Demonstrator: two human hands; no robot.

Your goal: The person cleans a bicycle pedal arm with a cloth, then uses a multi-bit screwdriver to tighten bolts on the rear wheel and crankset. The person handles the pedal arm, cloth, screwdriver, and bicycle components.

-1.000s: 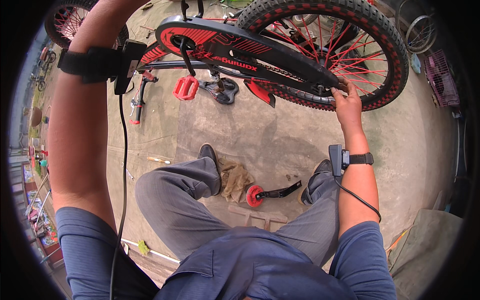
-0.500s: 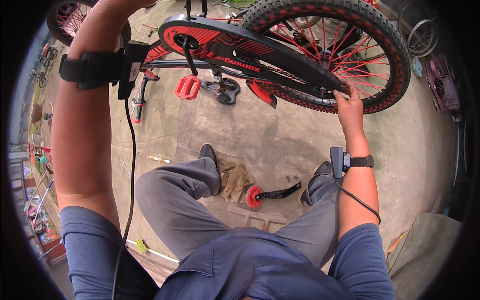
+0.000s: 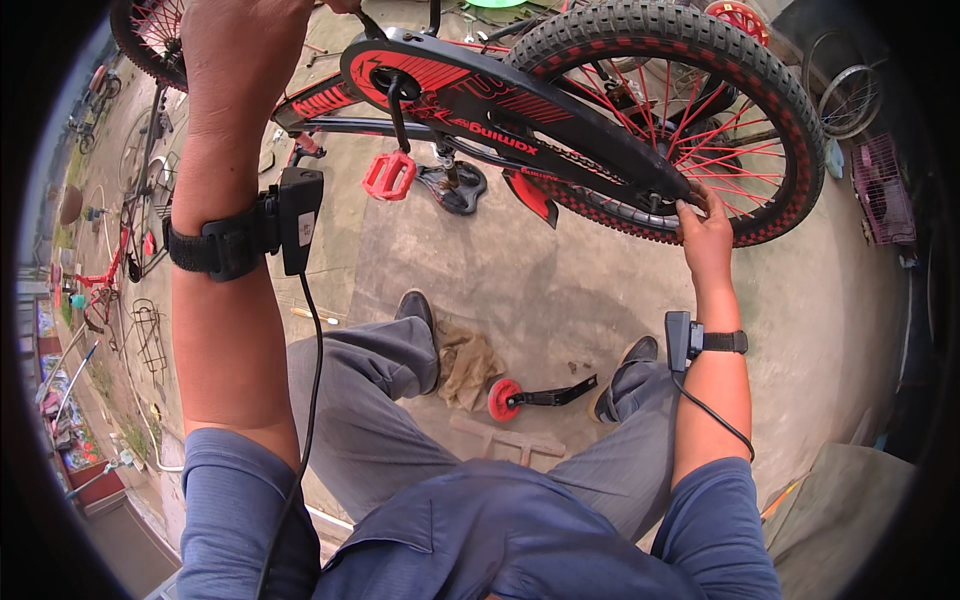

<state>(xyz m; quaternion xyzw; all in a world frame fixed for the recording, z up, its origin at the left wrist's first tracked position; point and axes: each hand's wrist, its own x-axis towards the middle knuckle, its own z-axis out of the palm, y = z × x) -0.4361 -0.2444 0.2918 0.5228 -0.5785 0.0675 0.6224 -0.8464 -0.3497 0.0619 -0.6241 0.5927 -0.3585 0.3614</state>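
Observation:
A black and red bicycle lies upside down before me, its chain guard (image 3: 560, 135) running back to the rear wheel (image 3: 790, 110). My right hand (image 3: 708, 235) pinches the rear end of the guard near the axle nut, thumb below and fingers over the edge. At the top edge my left hand (image 3: 250, 45) is partly cut off; its fingers curl beside a black bar by the front of the guard, and what they hold is hidden. A red pedal (image 3: 389, 176) hangs from the crank (image 3: 399, 115), and the black saddle (image 3: 455, 187) rests below on the ground.
Between my feet lie a brown cloth (image 3: 467, 365) and a training wheel (image 3: 504, 399) with a black bracket. A pink wire cage (image 3: 884, 190) and loose wheel rims (image 3: 850, 100) stand at the right. Bicycle parts (image 3: 105, 285) litter the left side.
My left hand has come lower and rightward into view, its curled fingertips now showing. The bicycle sits slightly farther right and lower in view. My right hand keeps its hold.

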